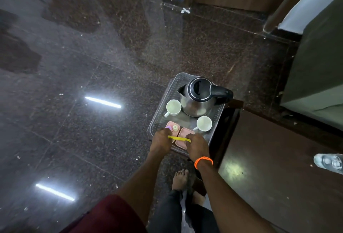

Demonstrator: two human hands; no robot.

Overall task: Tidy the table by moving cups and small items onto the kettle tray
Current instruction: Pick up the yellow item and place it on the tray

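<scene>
A grey perforated tray (157, 111) holds a steel kettle (199, 101) with a black lid and handle. Two white cups stand on it, one (173, 107) left of the kettle and one (204, 123) in front of it. Two pink containers (184, 133) sit at the tray's near edge, the left one with small bottles (174, 127) in it. My left hand (161, 141) and my right hand (197, 145) each pinch an end of a thin yellow sachet (179, 138), stretched level above the pink containers. An orange band circles my right wrist.
The tray rests on a small dark stand beside a dark wooden table (278, 168). A clear plastic bottle (328, 162) lies at the table's right edge. Glossy granite floor spreads to the left. My bare feet (180, 179) stand just below the tray.
</scene>
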